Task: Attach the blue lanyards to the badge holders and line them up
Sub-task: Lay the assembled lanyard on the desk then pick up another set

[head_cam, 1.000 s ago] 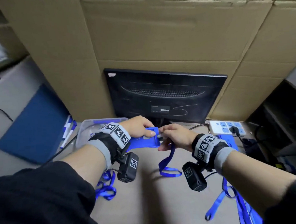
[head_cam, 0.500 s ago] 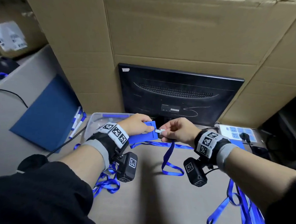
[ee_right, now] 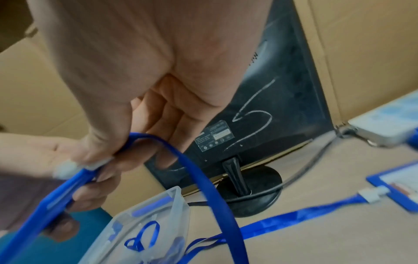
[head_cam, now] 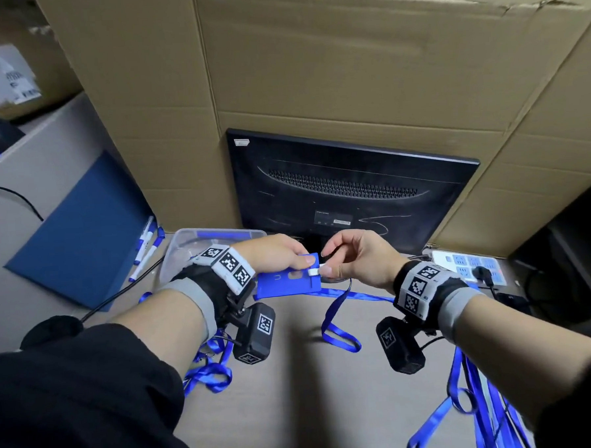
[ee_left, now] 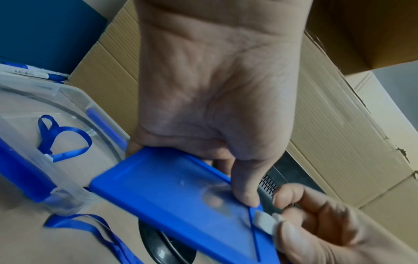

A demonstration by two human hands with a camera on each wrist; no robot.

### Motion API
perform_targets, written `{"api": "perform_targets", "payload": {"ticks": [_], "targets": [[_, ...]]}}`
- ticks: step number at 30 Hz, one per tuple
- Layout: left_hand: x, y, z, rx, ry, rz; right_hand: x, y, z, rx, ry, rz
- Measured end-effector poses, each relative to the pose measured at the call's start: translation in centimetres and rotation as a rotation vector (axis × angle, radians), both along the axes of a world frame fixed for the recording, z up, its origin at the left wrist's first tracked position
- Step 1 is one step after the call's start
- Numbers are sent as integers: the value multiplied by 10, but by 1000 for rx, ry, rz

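A blue badge holder is held flat above the table by my left hand, thumb on top and fingers beneath. My right hand pinches the white clip of a blue lanyard at the holder's right end. The lanyard's strap hangs down in a loop to the table. Whether the clip is latched to the holder is hidden by the fingers.
A clear plastic box with a lanyard inside stands behind my left wrist. Loose lanyards lie at the left; finished ones trail at the right, with a badge holder. Behind stand a monitor, a power strip and cardboard walls.
Both hands have stayed together with holder and clip. The right index finger has lifted, and the white clip now shows at the holder's right edge. The head view has tilted upward.
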State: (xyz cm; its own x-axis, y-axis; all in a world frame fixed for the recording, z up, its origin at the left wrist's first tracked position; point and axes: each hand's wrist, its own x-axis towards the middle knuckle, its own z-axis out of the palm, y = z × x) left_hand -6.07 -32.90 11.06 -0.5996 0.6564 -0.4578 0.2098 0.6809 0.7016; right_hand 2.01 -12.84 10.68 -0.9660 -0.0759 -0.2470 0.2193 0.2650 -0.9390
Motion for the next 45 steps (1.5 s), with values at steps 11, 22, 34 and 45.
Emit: {"api": "perform_targets", "payload": {"ticks": [11, 22, 34, 45], "targets": [[11, -3, -22, 422, -787, 411, -13, -6, 14, -405, -16, -225], [17, 15, -2, 705, -723, 562, -19, -10, 42, -708, -180, -341], [1, 4, -17, 561, -852, 475, -29, 32, -2, 178, 149, -542], [-19, -53, 4, 688, -809, 570, -49, -63, -47, 329, -196, 301]]}}
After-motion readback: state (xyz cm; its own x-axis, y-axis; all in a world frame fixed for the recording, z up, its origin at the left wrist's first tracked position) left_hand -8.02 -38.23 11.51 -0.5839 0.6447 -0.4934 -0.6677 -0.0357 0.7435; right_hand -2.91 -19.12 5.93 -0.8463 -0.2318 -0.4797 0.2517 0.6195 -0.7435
